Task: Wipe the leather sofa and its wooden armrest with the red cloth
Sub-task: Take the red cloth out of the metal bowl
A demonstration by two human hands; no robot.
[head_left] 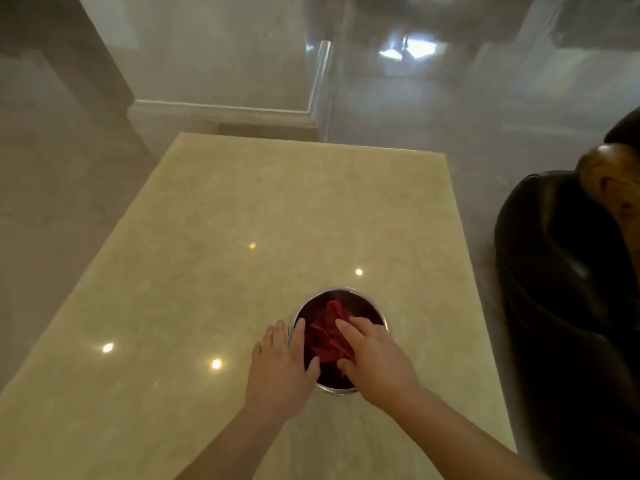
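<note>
A crumpled red cloth [325, 336] lies inside a small round metal bowl [341, 293] on a glossy cream stone table [242, 237]. My left hand [282, 368] rests over the bowl's left rim, fingers spread, thumb inside the bowl. My right hand [375, 358] reaches into the bowl from the right, its fingers and thumb closing on the cloth. The dark leather sofa [568, 271] fills the right edge of the view, with its polished wooden armrest [609, 181] above the cushion.
Shiny grey floor tiles [52, 202] surround the table. A white wall corner with a skirting board [221, 110] stands beyond the table's far edge. A narrow strip of floor separates the table's right edge from the sofa.
</note>
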